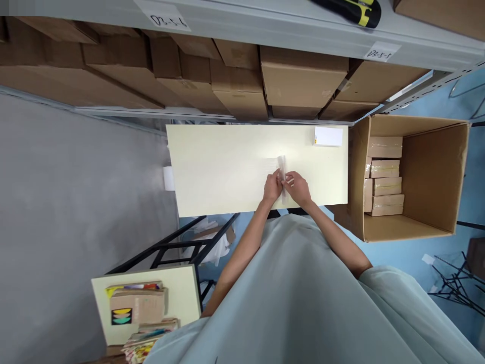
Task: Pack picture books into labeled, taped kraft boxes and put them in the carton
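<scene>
A narrow, translucent strip of clear plastic (282,164), perhaps a folded bag or film, stands between my hands over the pale tabletop (220,172). My left hand (272,187) pinches its left side, fingers closed. From the right, my right hand (297,189) grips the same strip between thumb and fingertip, with the other fingers curled. The strip's lower end hangs toward the table's front edge. A small white box (328,136) lies at the back right of the table, apart from both hands.
An open cardboard carton (435,177) holding several small brown boxes (386,168) stands right of the table. Behind are shelves with brown cartons (303,76); a black-and-yellow tool (356,11) lies on the upper shelf. A side table (182,288) bears packets at lower left.
</scene>
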Motion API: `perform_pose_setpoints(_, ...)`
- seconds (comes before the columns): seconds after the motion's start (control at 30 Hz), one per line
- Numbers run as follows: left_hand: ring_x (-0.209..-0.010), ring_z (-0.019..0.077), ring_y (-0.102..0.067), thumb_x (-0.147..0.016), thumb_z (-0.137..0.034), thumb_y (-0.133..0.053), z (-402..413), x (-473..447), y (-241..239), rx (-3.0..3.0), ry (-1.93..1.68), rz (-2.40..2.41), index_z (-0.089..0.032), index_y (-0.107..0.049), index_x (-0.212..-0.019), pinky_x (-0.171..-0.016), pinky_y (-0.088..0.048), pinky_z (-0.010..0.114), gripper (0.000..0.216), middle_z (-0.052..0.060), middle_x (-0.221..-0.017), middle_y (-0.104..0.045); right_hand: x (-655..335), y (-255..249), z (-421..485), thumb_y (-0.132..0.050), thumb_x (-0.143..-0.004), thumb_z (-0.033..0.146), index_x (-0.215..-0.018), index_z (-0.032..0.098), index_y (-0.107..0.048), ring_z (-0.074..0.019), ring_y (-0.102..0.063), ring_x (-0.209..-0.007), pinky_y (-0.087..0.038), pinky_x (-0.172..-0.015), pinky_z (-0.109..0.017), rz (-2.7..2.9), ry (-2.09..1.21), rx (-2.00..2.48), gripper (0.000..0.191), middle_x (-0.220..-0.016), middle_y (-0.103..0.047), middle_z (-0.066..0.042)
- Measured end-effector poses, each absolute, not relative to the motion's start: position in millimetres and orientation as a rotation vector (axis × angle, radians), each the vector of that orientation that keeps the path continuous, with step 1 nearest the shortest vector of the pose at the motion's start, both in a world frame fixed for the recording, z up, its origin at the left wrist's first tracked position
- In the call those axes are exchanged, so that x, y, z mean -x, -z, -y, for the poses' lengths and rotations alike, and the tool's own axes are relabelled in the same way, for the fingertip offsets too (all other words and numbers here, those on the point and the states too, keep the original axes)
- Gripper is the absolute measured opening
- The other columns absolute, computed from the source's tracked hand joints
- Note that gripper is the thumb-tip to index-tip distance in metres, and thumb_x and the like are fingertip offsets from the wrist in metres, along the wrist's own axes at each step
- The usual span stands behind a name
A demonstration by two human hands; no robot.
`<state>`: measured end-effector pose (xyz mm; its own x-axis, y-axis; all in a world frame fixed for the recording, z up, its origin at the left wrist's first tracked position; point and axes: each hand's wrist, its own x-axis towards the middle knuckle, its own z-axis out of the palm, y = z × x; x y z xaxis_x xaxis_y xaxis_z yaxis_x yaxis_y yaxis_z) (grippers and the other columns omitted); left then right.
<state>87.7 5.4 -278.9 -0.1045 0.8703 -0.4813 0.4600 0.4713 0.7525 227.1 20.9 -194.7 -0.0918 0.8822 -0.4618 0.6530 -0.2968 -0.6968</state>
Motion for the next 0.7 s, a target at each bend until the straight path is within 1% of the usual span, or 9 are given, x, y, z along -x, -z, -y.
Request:
perform_pose_setpoints(0.13, -0.1, 0.0248, -0.074, -0.087, -0.011, -0.064, -1.3, -69.3, 268.5, -1.044, -0.575, -1.592, -0.02, -0.068, -0.142, -0.097, -0.061, 0.039, 0.055, 0.009, -0.119, -0.08, -200.2, 189.6, -18.6, -0.067, -0.097, 0.029, -0.118, 0.026, -0.063, -0.0186, -0.074, -0.083, -0.059, -0.084, -0.036, 1.751, -1.285, 1.978, 0.021, -0.117, -0.073, -0.004)
perform_pose_setpoints(0.27, -0.104, 0.0234, -0.076, -0.091, -0.014, -0.057, 7.7, -42.3, 256.0, -0.959, -0.645, -1.462, -0.019, -0.073, -0.127, -0.097, -0.062, 0.038, 0.039, 0.009, -0.119, -0.081, -172.2, 187.8, -14.7, -0.066, -0.099, 0.032, -0.121, 0.026, -0.061, -0.0204, -0.073, -0.086, -0.059, -0.083, -0.037, 1.791, -1.236, 2.05, 0.023, -0.122, -0.07, -0.006)
perform_pose_setpoints(0.37, -0.104, 0.0219, -0.077, -0.099, -0.022, -0.052, 17.6, -18.4, 251.1, -0.816, -0.719, -1.524, -0.018, -0.073, -0.121, -0.095, -0.065, 0.038, 0.031, 0.01, -0.119, -0.081, -147.3, 190.3, -13.5, -0.066, -0.101, 0.035, -0.125, 0.026, -0.06, -0.0251, -0.073, -0.095, -0.059, -0.084, -0.039, 1.849, -1.199, 2.13, 0.026, -0.126, -0.068, -0.008)
perform_pose_setpoints(0.43, -0.098, 0.0206, -0.078, -0.104, -0.03, -0.049, 23.2, -3.7, 251.5, -0.745, -0.753, -1.571, -0.018, -0.073, -0.122, -0.093, -0.066, 0.037, 0.032, 0.01, -0.117, -0.081, -130.7, 194.7, -13.7, -0.065, -0.104, 0.036, -0.128, 0.025, -0.06, -0.0281, -0.073, -0.102, -0.059, -0.086, -0.041, 1.89, -1.182, 2.179, 0.027, -0.129, -0.067, -0.011)
perform_pose_setpoints(0.5, -0.095, 0.0205, -0.078, -0.106, -0.035, -0.051, 26.0, 8.6, 254.6, -0.754, -0.74, -1.593, -0.019, -0.074, -0.12, -0.093, -0.066, 0.038, 0.031, 0.01, -0.115, -0.081, -118.4, 200.5, -13.8, -0.063, -0.105, 0.035, -0.129, 0.025, -0.061, -0.03, -0.072, -0.108, -0.059, -0.088, -0.042, 1.931, -1.2, 2.186, 0.026, -0.131, -0.066, -0.012)
perform_pose_setpoints(0.63, -0.097, 0.023, -0.078, -0.102, -0.031, -0.057, 22.5, 24.1, 264.4, -0.872, -0.591, -1.617, -0.022, -0.079, -0.113, -0.096, -0.064, 0.04, 0.026, 0.009, -0.11, -0.082, -120.7, 210.2, -12.1, -0.063, -0.104, 0.031, -0.129, 0.024, -0.064, -0.0289, -0.072, -0.109, -0.059, -0.092, -0.042, 1.924, -1.249, 2.16, 0.027, -0.132, -0.067, -0.012)
perform_pose_setpoints(0.7, -0.103, 0.0241, -0.077, -0.101, -0.029, -0.057, 18.3, 27.4, 268.4, -0.949, -0.547, -1.627, -0.022, -0.08, -0.112, -0.101, -0.062, 0.041, 0.027, 0.009, -0.114, -0.081, -135.3, 213.4, -10.6, -0.062, -0.103, 0.032, -0.13, 0.023, -0.064, -0.027, -0.073, -0.107, -0.059, -0.093, -0.041, 1.854, -1.193, 2.193, 0.028, -0.131, -0.068, -0.012)
